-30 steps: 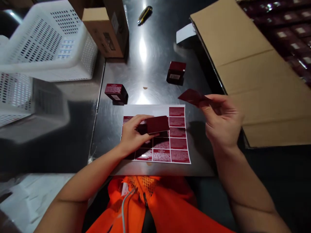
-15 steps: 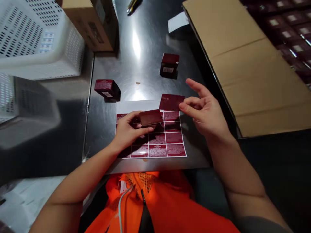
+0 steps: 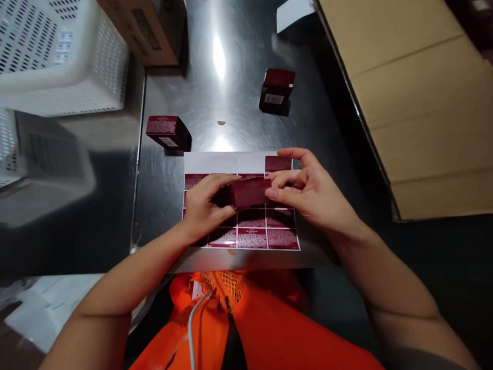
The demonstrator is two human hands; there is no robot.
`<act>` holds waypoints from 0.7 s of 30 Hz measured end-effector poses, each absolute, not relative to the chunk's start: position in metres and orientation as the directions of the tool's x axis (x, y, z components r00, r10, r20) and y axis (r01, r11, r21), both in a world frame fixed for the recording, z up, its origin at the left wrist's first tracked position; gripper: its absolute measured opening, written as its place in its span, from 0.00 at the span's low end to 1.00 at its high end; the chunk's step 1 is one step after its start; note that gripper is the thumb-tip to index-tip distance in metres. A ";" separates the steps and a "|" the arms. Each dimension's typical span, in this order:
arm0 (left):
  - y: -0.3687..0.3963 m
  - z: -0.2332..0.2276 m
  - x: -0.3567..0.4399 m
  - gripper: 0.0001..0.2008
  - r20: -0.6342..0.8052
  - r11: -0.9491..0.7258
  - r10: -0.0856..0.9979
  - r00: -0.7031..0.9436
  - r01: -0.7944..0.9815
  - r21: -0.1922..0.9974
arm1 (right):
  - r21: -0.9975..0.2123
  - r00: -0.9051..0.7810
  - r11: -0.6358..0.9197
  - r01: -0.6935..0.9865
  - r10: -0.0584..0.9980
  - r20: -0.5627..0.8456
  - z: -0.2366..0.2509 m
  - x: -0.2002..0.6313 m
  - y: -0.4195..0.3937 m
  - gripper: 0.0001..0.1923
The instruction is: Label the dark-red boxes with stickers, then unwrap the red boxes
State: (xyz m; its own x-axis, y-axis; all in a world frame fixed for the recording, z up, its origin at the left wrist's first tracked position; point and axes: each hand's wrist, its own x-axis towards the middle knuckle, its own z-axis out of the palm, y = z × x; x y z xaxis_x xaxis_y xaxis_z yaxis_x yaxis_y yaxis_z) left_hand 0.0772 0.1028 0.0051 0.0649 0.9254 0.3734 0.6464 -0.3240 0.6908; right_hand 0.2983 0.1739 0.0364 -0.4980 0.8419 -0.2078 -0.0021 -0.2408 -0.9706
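My left hand is closed around a small maroon box above the label sheet; fingers and thumb grip its left end. My right hand pinches the right edge of a maroon label, its index finger raised. That label lies against the upper face of the box and hides most of it; whether it sticks there I cannot tell. Under both hands lies the sheet of maroon labels, printed in rows with white borders and a blank white strip at the top.
Two maroon boxes stand on the steel table, one at left and one farther back at right. A white perforated basket and a cardboard box are back left. A large cardboard carton fills the right side.
My right hand has moved left and down, bringing the label from beside the box onto it. My left hand, with the box, has shifted slightly to the right. The view has tilted a little.
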 end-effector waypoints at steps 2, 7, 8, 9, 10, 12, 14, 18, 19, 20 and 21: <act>0.104 0.005 0.076 0.18 0.384 -0.337 0.920 0.071 0.642 0.688 | -0.972 -0.500 -0.234 0.004 0.841 -0.205 0.036 0.298 0.175 0.34; 0.105 0.005 0.076 0.18 0.399 -0.362 0.912 0.091 0.634 0.683 | -0.967 -0.499 -0.253 0.007 0.838 -0.222 0.034 0.298 0.177 0.34; 0.105 0.005 0.076 0.19 0.400 -0.365 0.912 0.095 0.634 0.682 | -0.968 -0.496 -0.251 0.011 0.839 -0.223 0.034 0.298 0.177 0.35; 0.105 0.006 0.076 0.19 0.402 -0.368 0.911 0.097 0.632 0.682 | -0.969 -0.493 -0.245 0.018 0.841 -0.222 0.034 0.298 0.177 0.35; 0.105 0.006 0.076 0.19 0.405 -0.372 0.909 0.099 0.631 0.681 | -0.971 -0.490 -0.237 0.028 0.844 -0.220 0.033 0.299 0.177 0.35; 0.104 0.006 0.076 0.19 0.411 -0.377 0.906 0.100 0.633 0.676 | -0.975 -0.482 -0.217 0.050 0.850 -0.214 0.033 0.299 0.177 0.35; 0.104 0.007 0.076 0.18 0.414 -0.381 0.904 0.105 0.638 0.669 | -0.978 -0.476 -0.201 0.062 0.855 -0.206 0.032 0.300 0.177 0.35; 0.104 0.007 0.075 0.18 0.409 -0.374 0.906 0.106 0.650 0.661 | -0.980 -0.470 -0.185 0.070 0.860 -0.196 0.031 0.300 0.177 0.34; 0.104 0.007 0.075 0.18 0.410 -0.376 0.906 0.107 0.649 0.661 | -0.981 -0.469 -0.182 0.073 0.861 -0.194 0.031 0.299 0.177 0.34; 0.104 0.007 0.075 0.18 0.411 -0.378 0.905 0.108 0.649 0.661 | -0.981 -0.471 -0.180 0.073 0.861 -0.193 0.031 0.299 0.177 0.34; 0.104 0.007 0.075 0.18 0.412 -0.378 0.905 0.109 0.651 0.659 | -0.981 -0.474 -0.182 0.071 0.859 -0.194 0.031 0.299 0.177 0.34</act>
State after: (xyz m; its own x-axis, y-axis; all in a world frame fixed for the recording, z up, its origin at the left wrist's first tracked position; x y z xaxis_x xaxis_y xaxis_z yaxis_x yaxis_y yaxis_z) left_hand 0.0753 0.1036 0.0068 0.1088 0.9046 0.4121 0.6506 -0.3782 0.6585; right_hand 0.2991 0.1771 0.0313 -0.4743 0.8588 -0.1936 0.0709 -0.1820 -0.9808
